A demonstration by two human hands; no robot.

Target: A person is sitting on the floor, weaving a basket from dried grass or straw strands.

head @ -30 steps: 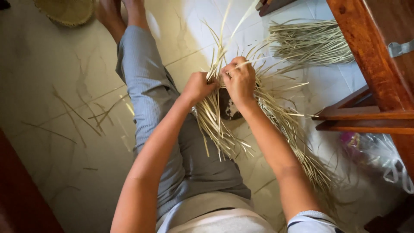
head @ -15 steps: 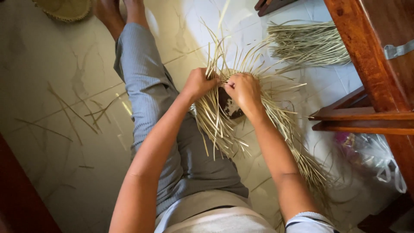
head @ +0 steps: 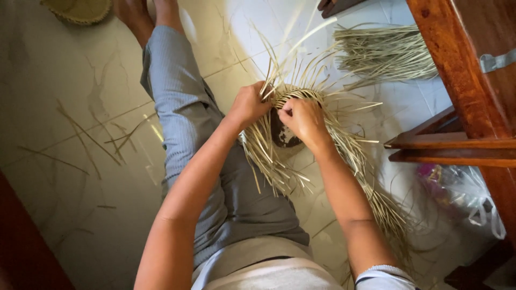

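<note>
I sit on the floor with a half-woven piece of pale straw (head: 269,156) over my lap, loose strips fanning out from its rim. My left hand (head: 248,103) grips the woven edge and several upright strips on the left side. My right hand (head: 304,119) pinches strips at the curved rim (head: 301,92) just to the right, fingers closed. A dark form (head: 282,135) shows inside the weave below my hands. Long strips trail down past my right forearm (head: 344,182).
A bundle of dry straw strips (head: 384,51) lies on the tile floor beyond my hands. Wooden furniture (head: 457,80) stands at the right, with a clear plastic bag (head: 462,193) under it. A woven round piece (head: 79,9) lies top left. Stray strips (head: 86,145) litter the floor.
Both hands have shifted along the rim, bending the upright strips down; the curved woven edge now shows between them. The long strips stand less tall than before.
</note>
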